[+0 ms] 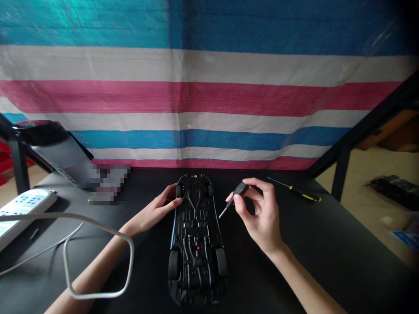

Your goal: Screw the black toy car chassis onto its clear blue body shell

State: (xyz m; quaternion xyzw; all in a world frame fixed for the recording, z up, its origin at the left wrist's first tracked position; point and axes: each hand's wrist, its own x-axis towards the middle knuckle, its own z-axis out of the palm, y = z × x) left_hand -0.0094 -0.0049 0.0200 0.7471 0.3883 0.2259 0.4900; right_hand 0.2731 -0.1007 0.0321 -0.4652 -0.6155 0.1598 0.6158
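A striped tarpaulin (209, 87) in blue, white and pink hangs behind my black table (327, 244). On it, right in front of me, a model car (197, 240) lies upside down, its dark underside facing up and its length running away from me. My left hand (157, 211) rests against the car's far left corner, fingers loose and extended, touching the body beside the wheel rather than gripping it. My right hand (260, 213) pinches a small screwdriver (233, 199) by its knurled handle, fingers curled around it, the tip slanting down toward the car's right edge but not yet on it. To work well here, I think I should press the chassis flat with my left so it cannot rock, bring the blade upright over the screw head, and seat it fully before I twist. A second, yellow-marked screwdriver (294, 190) lies apart to the right. A white power strip (22, 209) and its looping cable (98, 257) sit at my left.
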